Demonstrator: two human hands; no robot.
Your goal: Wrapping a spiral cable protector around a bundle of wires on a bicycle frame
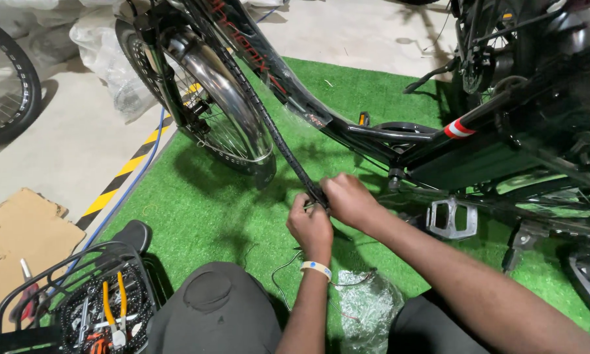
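Both hands meet low beside the bicycle, over the green artificial turf mat (196,210); the left hand (310,226) is closed around the lower end of a black spiral-wrapped cable sleeve (269,124) running up along the black bicycle frame (347,128); the right hand (349,200) pinches the same end, touching the left; a silver metal pedal (451,217) sits near

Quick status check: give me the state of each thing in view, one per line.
left hand: closed on the lower end of the black cable sleeve
right hand: gripping the same end, touching the left hand
black cable sleeve: runs taut along the down tube
bicycle: upright on green turf
front wheel: mounted, mudguard on
pedal: fitted, flat
pliers: lying in wire basket
plastic bag: crumpled on turf
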